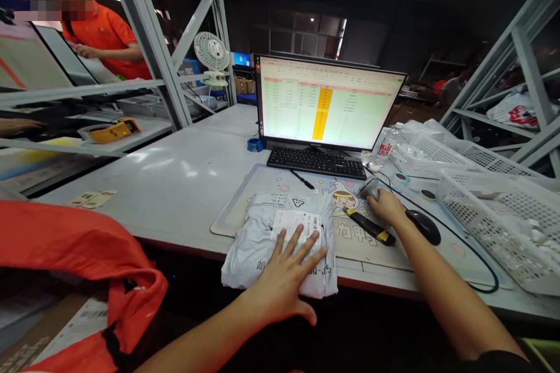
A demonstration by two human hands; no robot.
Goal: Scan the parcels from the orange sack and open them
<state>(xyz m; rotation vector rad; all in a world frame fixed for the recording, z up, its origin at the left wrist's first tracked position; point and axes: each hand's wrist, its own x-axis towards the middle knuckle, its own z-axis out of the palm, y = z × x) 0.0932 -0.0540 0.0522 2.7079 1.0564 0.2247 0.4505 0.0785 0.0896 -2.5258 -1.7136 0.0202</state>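
Note:
A grey-white plastic mailing bag (258, 245) lies at the table's front edge, overhanging it slightly, with a white printed label (286, 222) on top. My left hand (286, 274) rests flat on the bag, fingers spread, covering part of the label and print. Further right, my right hand (388, 207) is closed around a grey barcode scanner (370, 188); its handle is hidden by the fingers. Just below that hand lies a black and yellow utility knife (370, 227). A black computer mouse (423, 226) sits beside my right wrist.
A monitor (324, 105) stands behind a black keyboard (315, 162) and a pen (301, 179). White perforated baskets (490, 227) line the right side. An orange bag (79, 245) hangs at the front left. Beyond the metal frame (149, 29) a person in orange (109, 35) works.

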